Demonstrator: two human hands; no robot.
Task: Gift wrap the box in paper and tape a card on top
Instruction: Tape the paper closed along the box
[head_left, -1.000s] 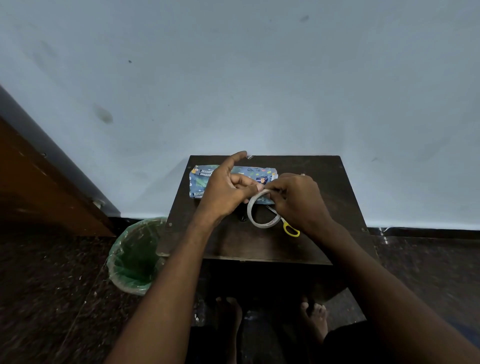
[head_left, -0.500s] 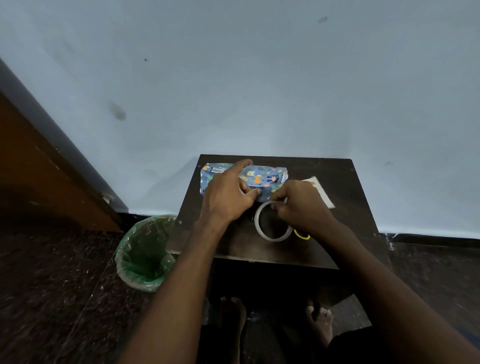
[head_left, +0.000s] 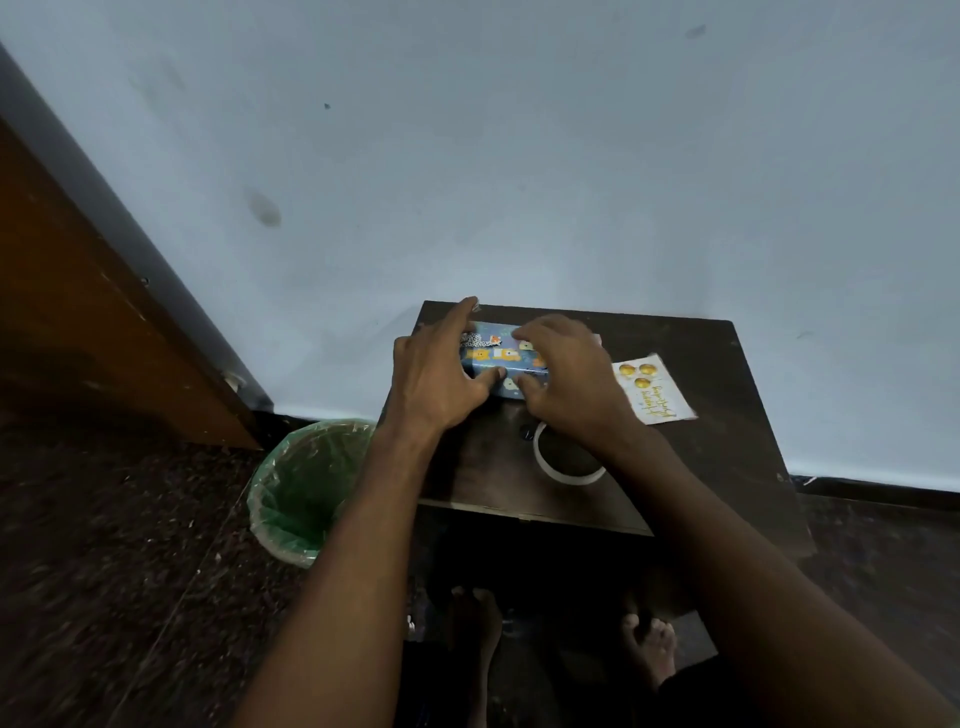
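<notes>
- A brown wooden door (head_left: 78, 322) fills the far left, set against a pale blue wall (head_left: 519, 156).
- A round bin with a green plastic liner (head_left: 306, 488) stands on the dark speckled floor (head_left: 104, 571), just beside the left edge of the table.
- The small dark brown wooden table (head_left: 727, 441) stands against the wall.
- The left hand (head_left: 436, 374) lies on the left end of the box, its forefinger stretched out past the far edge and its thumb pressed along the near top edge.
- The rectangular box wrapped in blue patterned paper (head_left: 506, 358) lies flat at the far left of the tabletop, between the two hands.
- The right hand (head_left: 566, 379) covers the right end of the box, fingers curled over the top and thumb against the near side.
- A white ring of tape (head_left: 561, 470) lies flat on the table near the front edge, partly under the right wrist.
- A white card with gold balloons and gold script (head_left: 657, 389) lies flat on the table just right of the right hand, apart from the box.
</notes>
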